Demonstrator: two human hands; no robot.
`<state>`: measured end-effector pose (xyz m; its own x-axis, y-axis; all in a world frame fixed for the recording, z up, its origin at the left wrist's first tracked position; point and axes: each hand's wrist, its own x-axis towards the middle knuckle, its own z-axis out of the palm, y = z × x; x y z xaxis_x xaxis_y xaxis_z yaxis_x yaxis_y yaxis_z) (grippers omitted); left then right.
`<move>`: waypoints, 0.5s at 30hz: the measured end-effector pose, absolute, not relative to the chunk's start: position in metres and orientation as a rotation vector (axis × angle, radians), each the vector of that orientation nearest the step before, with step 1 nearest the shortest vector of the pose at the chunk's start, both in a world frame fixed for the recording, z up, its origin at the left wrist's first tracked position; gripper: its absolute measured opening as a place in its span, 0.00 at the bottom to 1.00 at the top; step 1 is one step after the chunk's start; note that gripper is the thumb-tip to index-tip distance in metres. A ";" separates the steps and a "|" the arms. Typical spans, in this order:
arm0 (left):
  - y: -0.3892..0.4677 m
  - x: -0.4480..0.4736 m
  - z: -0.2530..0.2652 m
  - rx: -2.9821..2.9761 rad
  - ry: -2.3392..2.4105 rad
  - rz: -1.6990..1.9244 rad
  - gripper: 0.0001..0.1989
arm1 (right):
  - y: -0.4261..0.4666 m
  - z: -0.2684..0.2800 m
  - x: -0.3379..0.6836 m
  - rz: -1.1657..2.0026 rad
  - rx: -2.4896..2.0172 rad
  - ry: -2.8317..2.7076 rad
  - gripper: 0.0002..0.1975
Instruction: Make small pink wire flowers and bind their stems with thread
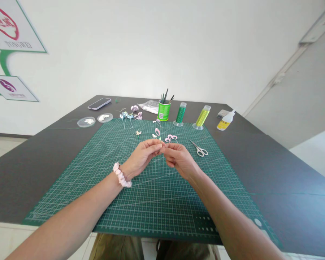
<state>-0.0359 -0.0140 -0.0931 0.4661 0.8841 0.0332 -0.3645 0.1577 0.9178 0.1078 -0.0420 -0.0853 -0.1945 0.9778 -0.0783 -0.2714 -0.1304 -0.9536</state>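
Note:
My left hand, with a pink scrunchie on its wrist, is closed in a pinch over the green cutting mat. Its fingertips meet those of my right hand, also pinched. Just beyond the left fingertips shows a small flower with a pink looped petal, and whitish and green bits below it; its stem is hidden by the fingers. What the right fingers grip is too small to make out. Pink wire petals lie right behind the hands. A cream flower lies to their left.
White-handled scissors lie to the right. Behind stand a green can of tools, a dark green thread spool, a yellow-green spool and a glue bottle. Blue flowers, shallow dishes and a phone are back left.

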 end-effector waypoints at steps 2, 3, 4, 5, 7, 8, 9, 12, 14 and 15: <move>-0.015 -0.035 -0.093 1.105 0.653 1.029 0.08 | -0.042 -0.086 0.106 1.466 -1.021 -1.070 0.14; -0.015 -0.034 -0.093 1.125 0.676 1.058 0.07 | -0.042 -0.087 0.105 1.432 -1.041 -1.074 0.14; -0.015 -0.034 -0.093 1.139 0.700 1.081 0.07 | -0.042 -0.087 0.105 1.402 -1.057 -1.080 0.14; -0.015 -0.034 -0.093 1.146 0.723 1.099 0.06 | -0.041 -0.088 0.104 1.375 -1.070 -1.091 0.13; -0.015 -0.034 -0.093 1.148 0.757 1.111 0.07 | -0.041 -0.089 0.104 1.333 -1.089 -1.114 0.12; -0.015 -0.034 -0.093 1.147 0.768 1.110 0.07 | -0.042 -0.090 0.104 1.318 -1.096 -1.126 0.12; -0.015 -0.035 -0.093 1.147 0.773 1.105 0.07 | -0.042 -0.090 0.104 1.306 -1.102 -1.137 0.12; -0.015 -0.035 -0.092 1.151 0.773 1.088 0.08 | -0.042 -0.091 0.104 1.289 -1.107 -1.161 0.12; -0.015 -0.036 -0.092 1.139 0.772 1.077 0.08 | -0.042 -0.092 0.105 1.294 -1.104 -1.166 0.12; -0.014 -0.036 -0.092 1.127 0.769 1.068 0.09 | -0.042 -0.092 0.105 1.300 -1.099 -1.166 0.12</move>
<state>-0.0358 -0.0144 -0.0924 0.3302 0.9435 0.0276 -0.2733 0.0676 0.9596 0.1047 -0.0422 -0.0916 -0.0545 0.9985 0.0038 -0.1121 -0.0023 -0.9937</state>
